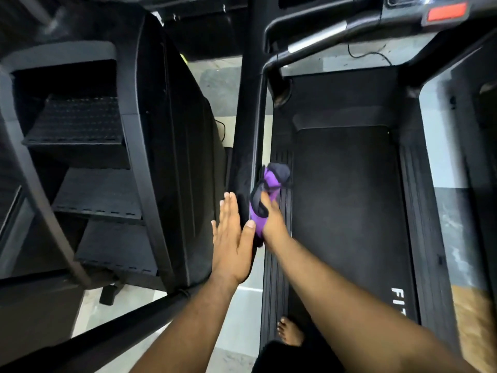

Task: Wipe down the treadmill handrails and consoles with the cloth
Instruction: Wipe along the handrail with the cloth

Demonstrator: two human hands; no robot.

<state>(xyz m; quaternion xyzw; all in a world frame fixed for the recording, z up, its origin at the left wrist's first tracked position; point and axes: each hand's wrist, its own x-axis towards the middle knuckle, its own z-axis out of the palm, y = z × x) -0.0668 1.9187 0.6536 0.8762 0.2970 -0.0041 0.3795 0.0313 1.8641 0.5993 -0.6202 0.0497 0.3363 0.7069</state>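
The right hand (271,219) grips a bunched purple-and-black cloth (265,195) and presses it against the inner face of the treadmill's left upright (248,117), low on the post and close above the ribbed side rail (277,265) that runs along the left edge of the belt (347,211). The cloth seems wadded so the fingers can bear down on the narrow post without slipping off it. On the outer side of the same post the left hand (232,238) lies flat, fingers straight and together, holding nothing; it appears to brace the post against the wiping pressure. Higher up, the handrail (317,36) with its silver grip and the console (446,12) with a red patch sit near the top edge of the treadmill, well away from the cloth, and probably remain to be wiped. A bare foot (290,332) stands at the belt's near end, beside a stair machine (107,157).
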